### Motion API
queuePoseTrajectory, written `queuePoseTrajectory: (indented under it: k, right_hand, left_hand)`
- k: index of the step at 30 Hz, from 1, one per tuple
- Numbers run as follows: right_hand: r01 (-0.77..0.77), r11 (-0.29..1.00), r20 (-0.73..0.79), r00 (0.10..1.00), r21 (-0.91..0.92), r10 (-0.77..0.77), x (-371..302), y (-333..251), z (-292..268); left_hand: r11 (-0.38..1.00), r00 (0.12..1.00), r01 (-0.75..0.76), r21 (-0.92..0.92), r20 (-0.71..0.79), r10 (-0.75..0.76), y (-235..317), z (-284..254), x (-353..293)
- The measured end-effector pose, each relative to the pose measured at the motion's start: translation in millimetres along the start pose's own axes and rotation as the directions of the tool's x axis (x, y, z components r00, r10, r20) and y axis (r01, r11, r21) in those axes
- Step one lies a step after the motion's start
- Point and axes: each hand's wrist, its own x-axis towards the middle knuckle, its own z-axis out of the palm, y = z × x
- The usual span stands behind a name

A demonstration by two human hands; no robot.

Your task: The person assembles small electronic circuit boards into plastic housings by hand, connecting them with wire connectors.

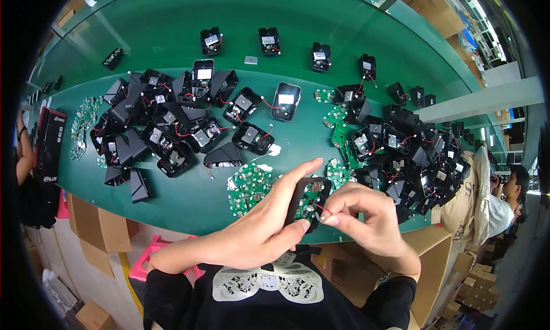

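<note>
My left hand (pixel 272 215) is closed round a black plastic housing (pixel 297 201), thumb along its near edge and forefinger stretched past the far side. Inside the housing sits a green circuit board (pixel 310 202). My right hand (pixel 366 215) pinches a thin wire with a red lead (pixel 325 209) at the housing's right side; the wire's very end is hidden by the fingertips. Just beyond and left of my hands lies a heap of bare green circuit boards (pixel 246 187) on the green table (pixel 298 138).
Piles of black housings with red wires lie left (pixel 166 124) and right (pixel 401 152). Single housings (pixel 269 41) line the far ledge. Cardboard boxes (pixel 97 224) stand by the near table edge. A metal beam (pixel 487 100) juts in at right. Another person (pixel 507 198) sits far right.
</note>
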Motion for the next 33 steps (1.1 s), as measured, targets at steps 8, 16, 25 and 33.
queuePoseTrajectory:
  k: [8,16,25,33]
  right_hand:
    - [0.329,0.859,-0.100,0.913,-0.392,-0.395,1,14,11]
    - [0.317,0.833,-0.177,0.884,-0.453,-0.433,-2,17,12]
    - [0.498,0.404,0.013,0.642,-0.767,-0.767,-3,25,9]
    - [0.324,0.887,-0.139,0.913,-0.328,-0.384,-2,10,6]
  left_hand:
    - [0.959,0.999,-0.020,-0.282,-0.049,0.007,-7,13,0]
    - [0.967,0.986,-0.154,-0.205,-0.103,0.135,-14,18,2]
    - [0.956,0.935,-0.288,-0.057,-0.234,0.267,-17,30,3]
    - [0.886,0.874,-0.392,0.247,-0.199,0.442,-17,24,4]
